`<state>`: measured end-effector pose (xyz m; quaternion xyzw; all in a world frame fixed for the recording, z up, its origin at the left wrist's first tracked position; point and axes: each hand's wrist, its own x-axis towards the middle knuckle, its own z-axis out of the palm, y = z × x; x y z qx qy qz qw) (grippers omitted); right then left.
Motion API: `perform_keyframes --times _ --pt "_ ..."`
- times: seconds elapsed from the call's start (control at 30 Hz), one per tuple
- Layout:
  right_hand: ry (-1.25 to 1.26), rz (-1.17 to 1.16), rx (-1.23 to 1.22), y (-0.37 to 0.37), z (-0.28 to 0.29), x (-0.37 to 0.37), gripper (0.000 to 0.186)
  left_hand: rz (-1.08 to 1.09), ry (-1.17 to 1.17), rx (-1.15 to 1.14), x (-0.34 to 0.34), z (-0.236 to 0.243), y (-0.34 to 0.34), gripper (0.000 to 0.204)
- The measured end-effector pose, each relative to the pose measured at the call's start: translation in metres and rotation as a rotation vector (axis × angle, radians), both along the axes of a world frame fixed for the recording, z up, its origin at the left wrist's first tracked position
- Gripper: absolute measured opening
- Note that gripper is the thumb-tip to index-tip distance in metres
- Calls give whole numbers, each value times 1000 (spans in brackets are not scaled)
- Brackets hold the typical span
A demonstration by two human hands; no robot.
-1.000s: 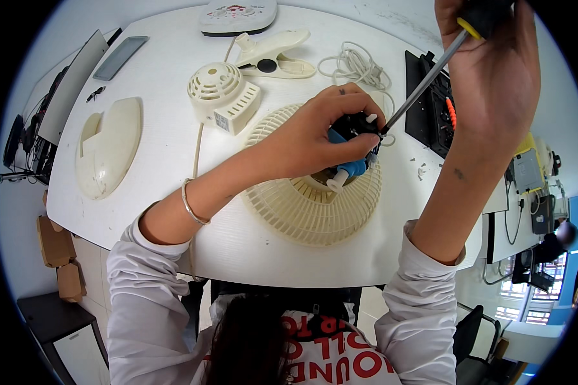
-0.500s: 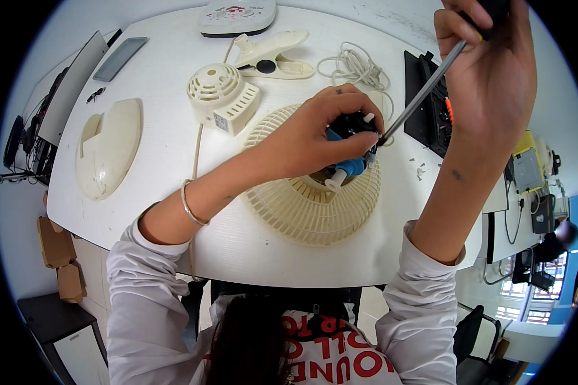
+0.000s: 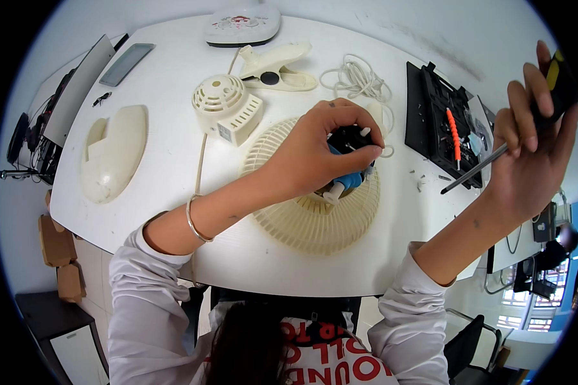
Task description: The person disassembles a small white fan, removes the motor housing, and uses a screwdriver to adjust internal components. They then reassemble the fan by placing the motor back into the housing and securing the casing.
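A small white label (image 3: 225, 132) with dark print is seen on the side of the cream motor cover (image 3: 227, 109), which is set near the far middle of the table (image 3: 173, 186). A flat grey tablet (image 3: 126, 63) with a dark screen is laid at the far left corner. A thin monitor (image 3: 77, 90) is stood along the left edge, seen from its side. Brown cardboard boxes (image 3: 56, 253) are piled on the floor below the left edge.

Both arms rise from the lower edge of the frame in pale grey long sleeves pushed up past the forearms. A thin silver bangle (image 3: 194, 220) circles the left wrist. Bottom centre: dark hair and a white top with red lettering.
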<state>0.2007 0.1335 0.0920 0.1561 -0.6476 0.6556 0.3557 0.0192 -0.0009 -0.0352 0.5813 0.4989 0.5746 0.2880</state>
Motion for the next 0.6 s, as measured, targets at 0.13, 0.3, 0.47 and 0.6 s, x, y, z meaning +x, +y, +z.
perform_keyframes --times 0.13,0.3,0.47,0.6 --pt "-17 -188 32 -15 -14 -9 59 5 -6 -1 3 1 1 16" --pt "-115 -396 226 -15 -20 -14 63 -52 -33 -30 3 6 -2 18" --pt "-135 -311 305 -3 -18 -4 65 -129 -21 -29 -8 5 3 17" --pt "-143 -197 263 10 -15 1 66 -86 19 -28 -4 6 2 19"
